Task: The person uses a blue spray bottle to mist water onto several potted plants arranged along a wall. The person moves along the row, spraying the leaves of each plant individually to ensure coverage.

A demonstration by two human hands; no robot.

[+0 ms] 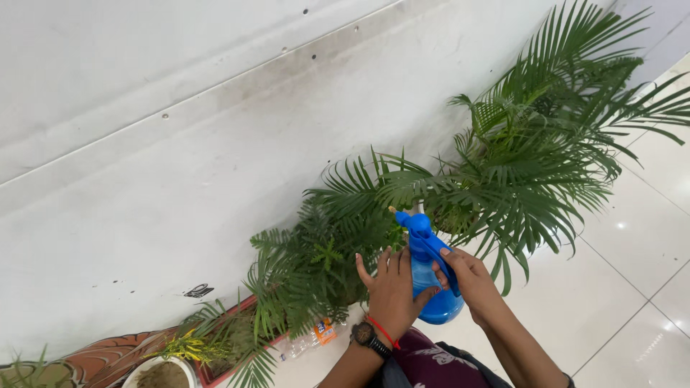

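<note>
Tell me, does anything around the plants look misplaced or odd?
Yes. An empty clear plastic bottle with an orange label lies on its side on the tiled floor, beside the red planter, like litter. The white wall shows dark smudges. The hands hold the blue spray bottle upright.

— What carries everything below me?

— A glossy white tiled floor [632, 237], running against a pale wall [180, 165].

— And what stands on it?

— Palm plants [532, 151] at one o'clock; a red-brown planter [237, 309], a white pot [165, 370] and a lying clear plastic bottle [305, 343] at eight o'clock.
</note>
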